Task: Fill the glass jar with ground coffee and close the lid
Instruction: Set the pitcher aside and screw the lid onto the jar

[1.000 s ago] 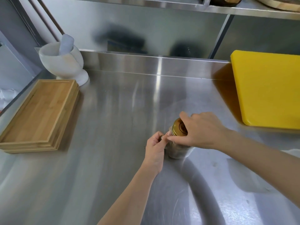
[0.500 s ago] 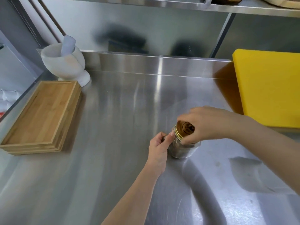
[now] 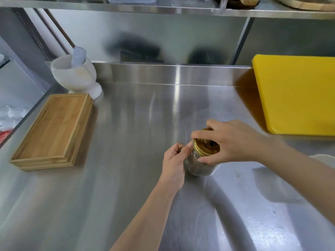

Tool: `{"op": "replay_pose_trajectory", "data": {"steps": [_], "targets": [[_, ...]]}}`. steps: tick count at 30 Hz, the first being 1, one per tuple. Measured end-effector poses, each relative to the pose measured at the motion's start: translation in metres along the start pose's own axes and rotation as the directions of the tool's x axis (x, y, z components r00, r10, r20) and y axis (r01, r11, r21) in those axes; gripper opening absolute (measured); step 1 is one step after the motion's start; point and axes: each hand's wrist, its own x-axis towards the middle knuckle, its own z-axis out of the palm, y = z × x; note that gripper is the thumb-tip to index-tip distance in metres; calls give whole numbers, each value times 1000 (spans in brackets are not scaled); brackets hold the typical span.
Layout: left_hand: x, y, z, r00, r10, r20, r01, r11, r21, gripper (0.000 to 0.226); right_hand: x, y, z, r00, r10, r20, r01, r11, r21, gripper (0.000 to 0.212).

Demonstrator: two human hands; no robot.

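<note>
Under the right hand (image 3: 233, 142), seen from the head camera, sits the gold lid (image 3: 205, 147), gripped around its rim by curled fingers and thumb. Beneath that lid the glass jar (image 3: 199, 165) stands on the steel counter (image 3: 136, 124), dark contents showing through its wall. Just left of the right hand, the left hand (image 3: 174, 163) clasps the jar's side. Well beyond the left hand lie a wooden tray (image 3: 52, 131) and white mortar (image 3: 76, 78); past the right hand rests a yellow board (image 3: 297, 95).

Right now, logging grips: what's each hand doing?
Left hand: closed on the glass jar.
Right hand: closed on the gold lid.
</note>
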Motion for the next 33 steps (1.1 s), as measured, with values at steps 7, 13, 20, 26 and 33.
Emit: {"op": "replay_pose_trajectory", "data": {"steps": [7, 13, 20, 26, 33], "targets": [[-27, 9, 13, 994, 80, -77, -78, 997, 25, 37, -18, -14, 5, 989, 107, -100, -94, 988, 126, 60], [-53, 23, 15, 979, 125, -160, -128, 992, -8, 36, -29, -32, -3, 978, 78, -195, -41, 981, 191, 67], [-84, 51, -6, 955, 198, -223, -198, 980, 20, 38, -31, -65, -14, 952, 66, -299, 33, 948, 316, 88], [-92, 82, -53, 945, 216, -246, -201, 976, 85, 38, -24, -95, -23, 950, 99, -297, 45, 895, 444, 84], [-97, 106, -133, 979, 102, -176, -87, 992, 92, 43, 17, -166, -11, 959, 166, -231, 3, 806, 592, 72]]}}
